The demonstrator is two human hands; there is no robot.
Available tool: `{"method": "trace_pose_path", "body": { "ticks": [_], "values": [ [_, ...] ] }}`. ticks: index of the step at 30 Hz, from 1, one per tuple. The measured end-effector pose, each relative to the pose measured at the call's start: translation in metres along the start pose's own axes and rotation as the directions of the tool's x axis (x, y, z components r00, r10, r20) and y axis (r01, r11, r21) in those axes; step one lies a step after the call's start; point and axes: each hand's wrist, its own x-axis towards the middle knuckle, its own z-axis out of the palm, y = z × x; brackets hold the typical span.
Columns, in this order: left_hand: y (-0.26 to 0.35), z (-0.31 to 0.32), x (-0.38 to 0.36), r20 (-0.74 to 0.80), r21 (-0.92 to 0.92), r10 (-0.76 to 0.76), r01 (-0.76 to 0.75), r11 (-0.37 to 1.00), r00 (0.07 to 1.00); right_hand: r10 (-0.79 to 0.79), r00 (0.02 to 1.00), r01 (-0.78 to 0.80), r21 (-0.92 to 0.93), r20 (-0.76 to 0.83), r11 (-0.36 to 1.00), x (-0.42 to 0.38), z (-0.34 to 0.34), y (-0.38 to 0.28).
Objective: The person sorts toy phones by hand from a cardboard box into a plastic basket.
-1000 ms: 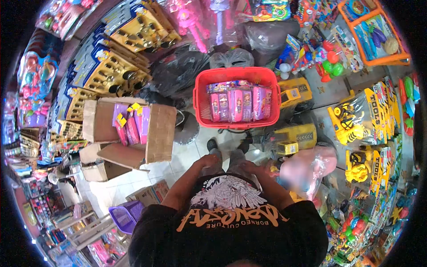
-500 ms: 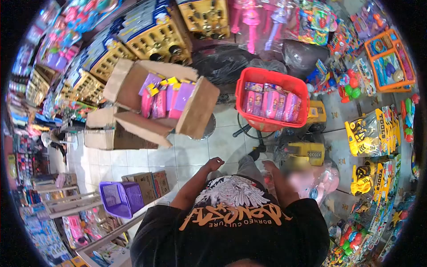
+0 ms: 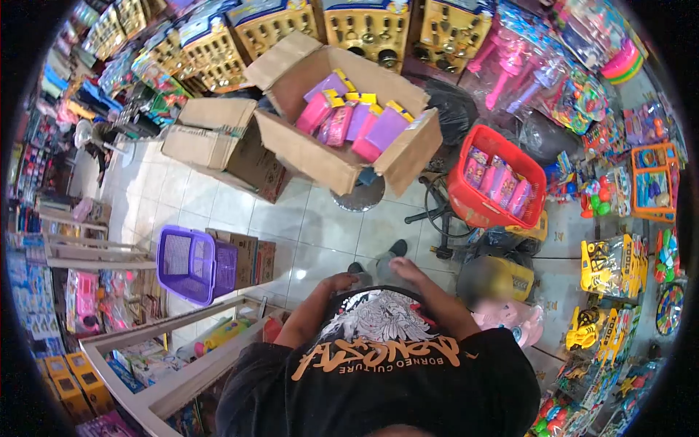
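Near the waist of the black T-shirt, my left hand [image 3: 341,282] hangs with its fingers loosely extended and holds nothing visible. My right hand [image 3: 409,271] is beside it in front of my body, fingers apart and also without anything visible in it. Ahead stands an open cardboard box [image 3: 306,153] holding several pink and purple plastic packs [image 3: 360,124] with yellow labels, apart from both hands. To its right, a red basket [image 3: 466,197] contains several wrapped pink and purple packs [image 3: 501,182]. Both the box and the basket are beyond my hands' reach.
A round metal stool [image 3: 360,198] and a dark wheeled chair base [image 3: 437,211] stand ahead. Another cardboard box [image 3: 207,146] and a purple basket [image 3: 191,255] are on the left. A person [image 3: 502,291] is close on my right. Packaged toys [image 3: 615,266] line the right side.
The view has turned left, so the box and red basket appear farther right. My right hand has come from my side to the front of my body; the left stays near my waist.
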Motion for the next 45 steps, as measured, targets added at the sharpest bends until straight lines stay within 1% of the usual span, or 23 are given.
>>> {"method": "trace_pose_path", "body": {
  "ticks": [1, 2, 4, 5, 7, 9, 13, 15, 16, 18, 21, 24, 26, 29, 32, 34, 35, 37, 38, 41, 43, 44, 45],
  "values": [
    [-0.059, 0.008, 0.042, -0.001, 0.222, 0.304, -0.296, 0.929, 0.953, 0.077, 0.997, -0.076, 0.039, -0.008, 0.996, 0.004, -0.002, -0.013],
    [-0.062, 0.010, 0.036, -0.014, 0.208, 0.304, -0.295, 0.933, 0.953, -0.044, 0.998, 0.046, 0.029, -0.048, 0.999, 0.015, -0.001, -0.003],
    [-0.048, 0.008, 0.013, -0.057, 0.051, 0.145, -0.142, 0.989, 0.988, 0.026, 0.998, -0.020, 0.090, -0.065, 0.996, 0.027, -0.001, -0.013],
    [-0.037, 0.009, -0.004, -0.067, -0.200, 0.072, -0.084, 0.976, 0.995, 0.017, 0.999, -0.014, 0.069, -0.049, 0.998, 0.031, 0.002, -0.021],
    [-0.040, 0.010, -0.012, -0.144, -0.255, 0.153, -0.186, 0.949, 0.978, -0.025, 0.998, 0.015, 0.194, 0.049, 0.981, 0.030, 0.010, -0.045],
    [-0.030, 0.009, -0.026, -0.139, -0.509, 0.012, -0.082, 0.857, 0.990, -0.031, 0.990, 0.012, 0.139, 0.140, 0.990, 0.024, 0.015, -0.081],
    [-0.038, -0.011, -0.032, -0.148, -0.445, 0.029, -0.093, 0.891, 0.989, -0.146, 0.930, 0.117, 0.104, 0.338, 0.988, 0.020, 0.012, -0.165],
    [-0.049, -0.023, -0.030, -0.413, -0.399, 0.050, -0.230, 0.887, 0.909, -0.239, 0.896, 0.207, 0.126, 0.374, 0.970, 0.019, 0.004, -0.213],
    [-0.041, -0.035, -0.041, -0.413, -0.398, 0.044, -0.224, 0.889, 0.910, -0.203, 0.886, 0.157, 0.143, 0.417, 0.977, 0.018, -0.005, -0.242],
    [0.014, -0.081, -0.086, -0.620, -0.502, -0.081, -0.314, 0.806, 0.780, -0.180, 0.872, 0.117, 0.162, 0.455, 0.980, 0.028, -0.026, -0.288],
    [0.065, -0.160, -0.117, -0.841, -0.364, 0.009, -0.578, 0.731, 0.541, -0.290, 0.822, 0.177, 0.265, 0.490, 0.948, 0.054, -0.061, -0.339],
    [0.146, -0.247, -0.153, -0.950, -0.201, 0.042, -0.710, 0.675, 0.309, -0.398, 0.875, 0.300, 0.336, 0.276, 0.893, 0.105, -0.080, -0.394],
    [0.187, -0.297, -0.159, -0.960, -0.044, 0.188, -0.772, 0.634, 0.210, -0.396, 0.918, 0.358, 0.347, 0.041, 0.867, 0.142, -0.082, -0.409],
    [0.232, -0.358, -0.144, -0.917, 0.083, 0.353, -0.778, 0.623, 0.185, -0.276, 0.961, 0.240, 0.396, 0.034, 0.886, 0.193, -0.078, -0.426],
    [0.279, -0.398, -0.130, -0.845, 0.303, 0.494, -0.577, 0.758, 0.205, -0.069, 0.991, 0.026, 0.347, 0.111, 0.938, 0.258, -0.074, -0.419],
    [0.288, -0.423, -0.099, -0.643, 0.487, 0.637, -0.414, 0.769, 0.426, 0.009, 0.996, -0.037, 0.334, 0.085, 0.942, 0.294, -0.066, -0.408],
    [0.291, -0.435, -0.082, -0.640, 0.485, 0.635, -0.413, 0.771, 0.434, 0.082, 0.995, -0.095, 0.323, 0.053, 0.942, 0.309, -0.062, -0.402],
    [0.289, -0.451, -0.049, -0.516, 0.613, 0.580, -0.201, 0.764, 0.630, 0.126, 0.991, -0.107, 0.345, -0.034, 0.933, 0.330, -0.047, -0.395],
    [0.284, -0.454, -0.039, -0.507, 0.611, 0.575, -0.203, 0.765, 0.642, 0.160, 0.980, -0.107, 0.360, -0.121, 0.927, 0.337, -0.038, -0.392],
    [0.274, -0.469, -0.002, -0.410, 0.727, 0.489, -0.047, 0.685, 0.770, 0.089, 0.956, -0.006, 0.284, -0.280, 0.959, 0.347, -0.025, -0.394],
    [0.251, -0.483, 0.042, -0.193, 0.885, 0.448, -0.042, 0.463, 0.873, -0.017, 0.889, 0.101, 0.160, -0.457, 0.982, 0.386, -0.017, -0.364],
    [0.260, -0.480, 0.038, -0.180, 0.888, 0.450, -0.052, 0.456, 0.875, -0.058, 0.857, 0.147, 0.135, -0.512, 0.980, 0.405, -0.013, -0.347],
    [0.275, -0.473, 0.025, -0.242, 0.800, 0.357, -0.023, 0.599, 0.902, -0.041, 0.864, 0.140, 0.162, -0.502, 0.977, 0.412, -0.013, -0.342]
  ]
}}
